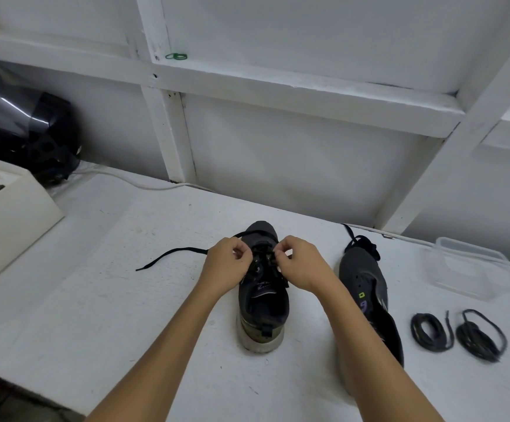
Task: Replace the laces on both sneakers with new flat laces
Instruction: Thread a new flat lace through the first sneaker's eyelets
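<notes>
Head view: two dark sneakers stand on the white tabletop (95,284), long axes running near to far, toes toward the wall. Centre sneaker (262,300): left hand (226,266) and right hand (302,263) each pinch the black lace (171,257) at its eyelets. Second sneaker (369,300) stands right. Two coiled laces (457,330) lie farther right.

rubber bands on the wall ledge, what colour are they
Green. The rubber bands lie on the white ledge above the table, seen in the head view.
</notes>
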A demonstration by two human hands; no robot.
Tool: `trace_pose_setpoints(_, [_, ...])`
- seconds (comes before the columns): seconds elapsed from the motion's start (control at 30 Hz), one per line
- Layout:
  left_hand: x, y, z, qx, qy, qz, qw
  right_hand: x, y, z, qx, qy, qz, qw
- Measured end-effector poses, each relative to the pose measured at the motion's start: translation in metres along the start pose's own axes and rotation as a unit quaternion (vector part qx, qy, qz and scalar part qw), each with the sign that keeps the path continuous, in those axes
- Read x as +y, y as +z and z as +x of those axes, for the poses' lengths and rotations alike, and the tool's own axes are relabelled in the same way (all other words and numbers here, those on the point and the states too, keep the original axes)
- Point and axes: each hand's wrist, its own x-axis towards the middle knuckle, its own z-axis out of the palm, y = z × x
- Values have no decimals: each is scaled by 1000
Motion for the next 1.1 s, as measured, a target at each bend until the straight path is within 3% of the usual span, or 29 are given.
trace_pose_setpoints(0.1, [1, -5, -2, -17, 42, -11, 999, 1, -7, -1, -8, -13, 21, 1000])
trace_pose_setpoints(0.23, [3, -3, -2, -31, 92, 64, 993, -1, -8, 0, -7, -18, 3, 1000])
trace_pose_setpoints(0.57, [6, 2, 6, 13, 42, 103, 994, -2, 0, 6, 12, -25, -63, 998])
trace_pose_setpoints(0.73, [7, 2, 0, 31, 14, 70, 997, 0, 2, 3, 18, -10, -30, 999])
trace_pose_setpoints(0.97, [7, -8, -6, -58, 59, 49, 995, -7, -16, 0, -45, -12, -24, 999])
trace_pose_setpoints(1.1, [7, -6, -4, -54, 58, 69, 994, -14, -14, 2, -50, -14, -68, 996])
